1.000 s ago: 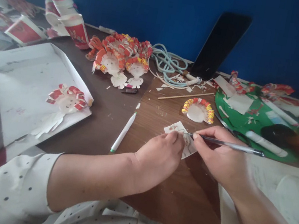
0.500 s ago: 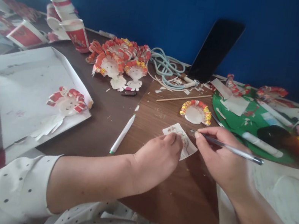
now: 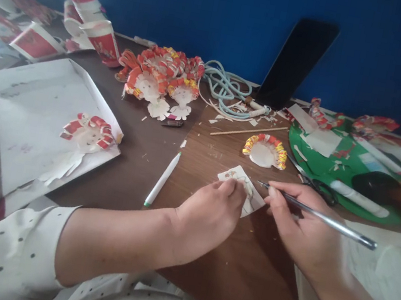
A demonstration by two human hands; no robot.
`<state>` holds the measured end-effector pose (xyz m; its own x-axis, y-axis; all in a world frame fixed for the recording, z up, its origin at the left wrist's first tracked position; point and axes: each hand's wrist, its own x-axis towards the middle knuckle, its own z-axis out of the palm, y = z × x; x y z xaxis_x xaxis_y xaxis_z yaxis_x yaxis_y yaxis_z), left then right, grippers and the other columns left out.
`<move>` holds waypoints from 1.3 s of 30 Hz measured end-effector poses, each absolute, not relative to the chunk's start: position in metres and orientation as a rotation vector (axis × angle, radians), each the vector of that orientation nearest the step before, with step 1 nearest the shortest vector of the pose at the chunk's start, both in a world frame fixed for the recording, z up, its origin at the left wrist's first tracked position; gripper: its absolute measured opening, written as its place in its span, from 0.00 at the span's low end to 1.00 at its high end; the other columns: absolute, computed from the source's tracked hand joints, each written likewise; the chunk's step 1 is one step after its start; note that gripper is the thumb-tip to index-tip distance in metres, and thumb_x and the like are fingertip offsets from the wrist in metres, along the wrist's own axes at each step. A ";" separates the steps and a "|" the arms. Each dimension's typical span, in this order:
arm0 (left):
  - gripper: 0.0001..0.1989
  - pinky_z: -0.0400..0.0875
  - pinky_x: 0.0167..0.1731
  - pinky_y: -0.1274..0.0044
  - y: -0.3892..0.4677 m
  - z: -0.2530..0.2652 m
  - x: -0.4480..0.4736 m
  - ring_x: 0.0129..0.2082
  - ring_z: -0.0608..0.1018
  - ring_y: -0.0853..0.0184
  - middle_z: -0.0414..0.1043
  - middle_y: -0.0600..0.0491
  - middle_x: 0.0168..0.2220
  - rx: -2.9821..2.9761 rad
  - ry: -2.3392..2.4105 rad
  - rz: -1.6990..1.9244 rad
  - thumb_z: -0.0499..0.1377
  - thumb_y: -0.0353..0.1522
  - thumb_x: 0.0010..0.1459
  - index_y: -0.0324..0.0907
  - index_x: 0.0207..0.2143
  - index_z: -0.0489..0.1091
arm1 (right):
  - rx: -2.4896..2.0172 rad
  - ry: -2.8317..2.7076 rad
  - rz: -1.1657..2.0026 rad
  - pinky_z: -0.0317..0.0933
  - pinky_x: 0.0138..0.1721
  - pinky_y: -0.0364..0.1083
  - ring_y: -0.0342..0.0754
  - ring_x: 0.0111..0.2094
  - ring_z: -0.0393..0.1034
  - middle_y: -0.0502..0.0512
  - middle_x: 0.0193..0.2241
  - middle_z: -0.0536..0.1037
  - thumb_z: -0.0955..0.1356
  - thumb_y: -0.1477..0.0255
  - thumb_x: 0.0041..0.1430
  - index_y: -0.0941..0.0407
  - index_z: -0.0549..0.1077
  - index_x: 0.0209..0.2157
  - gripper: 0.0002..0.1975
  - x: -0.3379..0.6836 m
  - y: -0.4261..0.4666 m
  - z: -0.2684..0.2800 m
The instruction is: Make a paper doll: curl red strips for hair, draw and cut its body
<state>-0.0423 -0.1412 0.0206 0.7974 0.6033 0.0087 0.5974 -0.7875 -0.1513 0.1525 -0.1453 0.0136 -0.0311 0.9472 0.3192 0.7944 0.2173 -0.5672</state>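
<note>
My left hand [image 3: 209, 219] is closed, its bent fingers on a small white paper card [image 3: 252, 208] with drawn lines, on the brown table. The fingers cover part of the drawing. To the right of the card, my right hand [image 3: 306, 231] grips a pen [image 3: 322, 217]. The pen's tip points left and hangs just beside the card's right edge, seemingly apart from it. Beyond the card lies a white paper cutout [image 3: 262, 155] with a red and yellow curled fringe. A white marker [image 3: 162, 179] with green ends lies left of my left hand.
A white paper tray [image 3: 9, 111] holds a red-fringed paper figure [image 3: 90, 136]. Behind are a pile of fringed cutouts [image 3: 163, 71], a pale blue cable [image 3: 219, 88], a thin stick [image 3: 248, 131] and a leaning phone [image 3: 297, 63]. Scissors [image 3: 320, 188] lie by a green sheet [image 3: 321, 158] with scraps.
My right hand and the pen have shifted slightly right and towards me. The pen's back end has swung outwards. My left hand keeps its place on the card. The view has moved a little.
</note>
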 end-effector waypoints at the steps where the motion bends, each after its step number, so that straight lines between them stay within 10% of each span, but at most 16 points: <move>1: 0.18 0.71 0.48 0.71 -0.141 0.021 -0.042 0.56 0.69 0.58 0.66 0.40 0.58 -2.843 -0.949 0.067 0.50 0.26 0.62 0.31 0.52 0.70 | -1.604 -1.840 0.338 0.69 0.35 0.47 0.49 0.32 0.77 0.53 0.33 0.80 0.67 0.65 0.62 0.53 0.74 0.42 0.09 0.153 -0.144 0.012; 39: 0.18 0.70 0.50 0.71 -0.141 0.025 -0.042 0.55 0.69 0.58 0.66 0.40 0.58 -2.831 -0.940 0.089 0.51 0.27 0.62 0.33 0.52 0.71 | -1.546 -1.944 0.291 0.65 0.31 0.44 0.46 0.28 0.73 0.51 0.27 0.77 0.66 0.67 0.61 0.53 0.71 0.31 0.07 0.147 -0.143 0.015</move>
